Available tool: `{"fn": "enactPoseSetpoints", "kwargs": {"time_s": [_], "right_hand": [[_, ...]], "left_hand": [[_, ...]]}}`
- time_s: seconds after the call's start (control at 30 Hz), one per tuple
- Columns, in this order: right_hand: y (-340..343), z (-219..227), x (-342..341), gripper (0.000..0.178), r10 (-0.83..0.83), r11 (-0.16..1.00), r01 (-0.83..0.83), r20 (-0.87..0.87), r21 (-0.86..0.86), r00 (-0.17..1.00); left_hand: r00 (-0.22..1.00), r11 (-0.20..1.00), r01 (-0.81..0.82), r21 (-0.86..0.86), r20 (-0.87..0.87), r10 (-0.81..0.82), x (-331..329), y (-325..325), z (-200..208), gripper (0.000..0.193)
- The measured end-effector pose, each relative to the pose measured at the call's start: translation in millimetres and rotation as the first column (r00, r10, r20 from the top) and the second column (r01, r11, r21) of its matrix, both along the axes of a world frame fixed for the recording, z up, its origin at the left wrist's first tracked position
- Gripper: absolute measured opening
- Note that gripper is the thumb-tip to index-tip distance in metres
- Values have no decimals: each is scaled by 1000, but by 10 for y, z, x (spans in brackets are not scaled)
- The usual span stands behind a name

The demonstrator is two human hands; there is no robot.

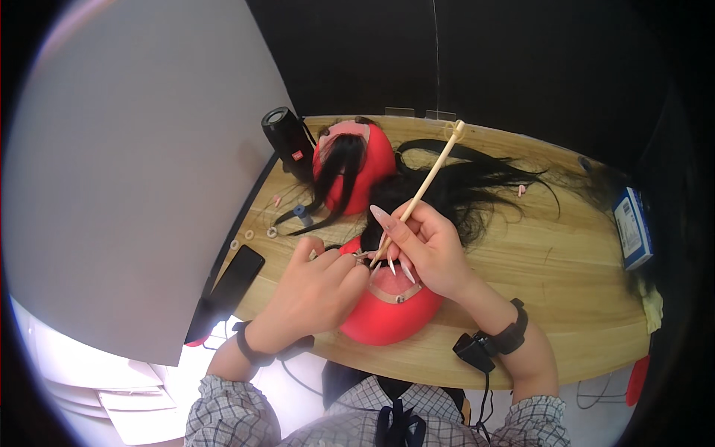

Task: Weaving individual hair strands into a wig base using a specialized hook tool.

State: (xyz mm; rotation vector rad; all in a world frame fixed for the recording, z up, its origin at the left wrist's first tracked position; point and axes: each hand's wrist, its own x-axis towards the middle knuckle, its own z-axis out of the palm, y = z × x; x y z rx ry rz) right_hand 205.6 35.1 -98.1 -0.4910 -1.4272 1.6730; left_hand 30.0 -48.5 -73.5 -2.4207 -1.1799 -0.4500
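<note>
In front of me sits a smooth red rounded form (pixel 391 328), with pink mesh (pixel 391 281) and a beige band across its top. Long black hair (pixel 439 190) spreads from it toward the far right. Between its thumb and fingers, my right hand (pixel 439 249) grips a slim pale wooden stick (pixel 433 171), slanted with its lower tip at the mesh edge. My left hand (pixel 324 290) is closed beside that tip, fingertips pinched at the mesh edge; what they hold is too small to make out. Behind is a second red form (pixel 382 153) with pink mesh and black hair.
A black cylindrical speaker (pixel 283 138) stands at the back left. Nearer lie a blue spool (pixel 302 215), small rings (pixel 272 232) and a black phone (pixel 238 272). A blue and white box (pixel 633 229) is at the wooden table's (pixel 551 298) right edge. Partitions enclose the left and back.
</note>
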Motion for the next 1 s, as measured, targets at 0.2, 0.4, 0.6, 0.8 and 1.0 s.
{"fn": "enactPoseSetpoints", "kwargs": {"time_s": [0.2, 0.4, 0.6, 0.8, 1.0], "right_hand": [[-8, 16, 3, 17, 12, 999, -12, 1, -33, 1000], [-11, 21, -1, 19, -8, 1000, 8, 1, -29, 1000], [-16, 41, -10, 20, -1, 999, 2, 6, -38, 1000], [-1, 9, -18, 20, 14, 999, -14, -2, -39, 1000], [16, -55, -36, 21, -19, 1000, 19, -61, -1, 998]], "left_hand": [[1000, 1000, -2, -9, -26, 2, 29, 27, 10, 8], [1000, 995, -24, -97, -11, 23, 75, 28, 71, 7], [998, 977, -51, -207, -48, 42, 91, -19, 192, 6], [998, 985, -16, -175, -67, 4, 61, -74, 175, 12], [996, 967, 90, -239, 23, -87, 3, -214, 165, 15]]}}
